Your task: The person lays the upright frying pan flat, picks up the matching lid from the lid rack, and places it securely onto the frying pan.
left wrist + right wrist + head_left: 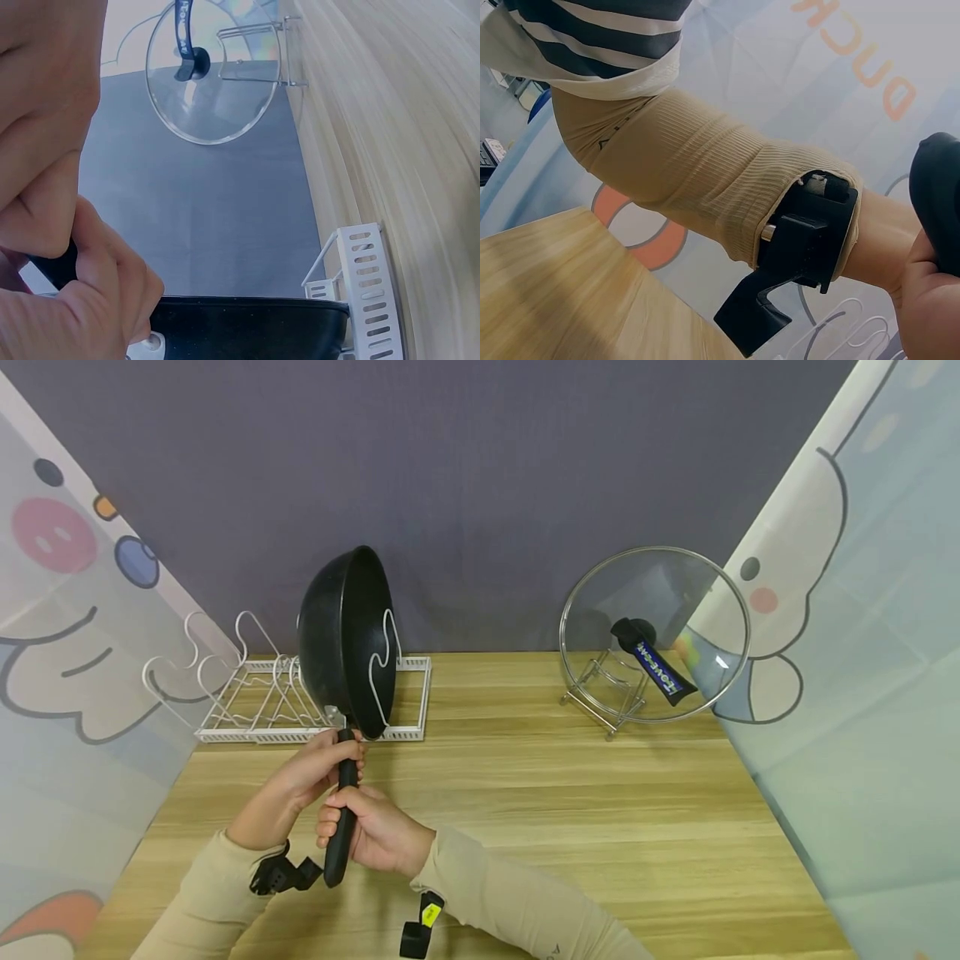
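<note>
A black wok (pixel 324 627) stands on its side in a white wire rack (pixel 416 702), its hollow facing right and its handle (pixel 341 847) pointing toward me. My left hand (pixel 318 768) grips the handle close to the wok's body. Just below it, my right hand (pixel 382 831) holds the same handle around its middle. In the left wrist view, both hands are close together on the handle, and the wok's rim (pixel 247 301) shows beside the rack's slotted edge (pixel 369 285). The right wrist view catches the black handle end (pixel 939 195) above part of the right hand (pixel 937 315).
At the right, a glass lid (pixel 592 585) with a black handle leans upright in a small metal stand (pixel 600 710). White hooked dividers (pixel 217 681) rise from the rack left of the wok. A dark backdrop (pixel 480 510) stands behind the wooden table (pixel 562 827), with printed cloths at both sides.
</note>
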Available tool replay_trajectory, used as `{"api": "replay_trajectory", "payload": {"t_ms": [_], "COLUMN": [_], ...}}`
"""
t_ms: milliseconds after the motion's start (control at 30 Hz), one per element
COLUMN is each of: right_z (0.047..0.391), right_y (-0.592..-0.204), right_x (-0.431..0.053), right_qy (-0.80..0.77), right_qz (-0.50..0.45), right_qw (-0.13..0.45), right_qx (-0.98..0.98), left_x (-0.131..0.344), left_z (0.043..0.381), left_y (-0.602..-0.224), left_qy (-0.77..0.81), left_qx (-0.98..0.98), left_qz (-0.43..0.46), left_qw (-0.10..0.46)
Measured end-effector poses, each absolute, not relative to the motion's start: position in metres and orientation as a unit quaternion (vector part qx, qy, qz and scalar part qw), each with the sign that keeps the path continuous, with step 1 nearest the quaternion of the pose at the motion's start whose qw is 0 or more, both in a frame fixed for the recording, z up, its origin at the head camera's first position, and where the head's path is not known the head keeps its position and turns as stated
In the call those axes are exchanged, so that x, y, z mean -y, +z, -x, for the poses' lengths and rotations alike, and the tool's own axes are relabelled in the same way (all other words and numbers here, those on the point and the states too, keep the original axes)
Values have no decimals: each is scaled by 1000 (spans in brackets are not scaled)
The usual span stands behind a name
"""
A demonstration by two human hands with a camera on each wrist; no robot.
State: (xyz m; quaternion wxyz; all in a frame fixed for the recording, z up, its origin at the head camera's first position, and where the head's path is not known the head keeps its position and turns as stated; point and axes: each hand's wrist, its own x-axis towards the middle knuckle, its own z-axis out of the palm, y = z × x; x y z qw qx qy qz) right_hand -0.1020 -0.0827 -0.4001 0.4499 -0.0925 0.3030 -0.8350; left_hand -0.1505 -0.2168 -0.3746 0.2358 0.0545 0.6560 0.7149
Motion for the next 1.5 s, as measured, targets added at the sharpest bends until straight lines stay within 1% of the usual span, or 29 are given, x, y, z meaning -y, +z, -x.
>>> {"api": "replay_trajectory", "payload": {"t_ms": [767,1267,1500], "right_z": [97,96,96], "right_y": [-403,-400,-400], "right_x": [81,80,79], "right_qy": [-833,-835,-836], "right_qz": [97,110,129], "right_qw": [449,449,440], "right_qx": [-309,-300,-302], "left_x": [213,215,214], "left_z": [145,144,143], "left_y": [-376,-374,-371], "left_qy": [718,717,716], "left_qx": [-655,-656,-659], "left_qz": [-60,-74,-82], "left_qw": [228,224,218]}}
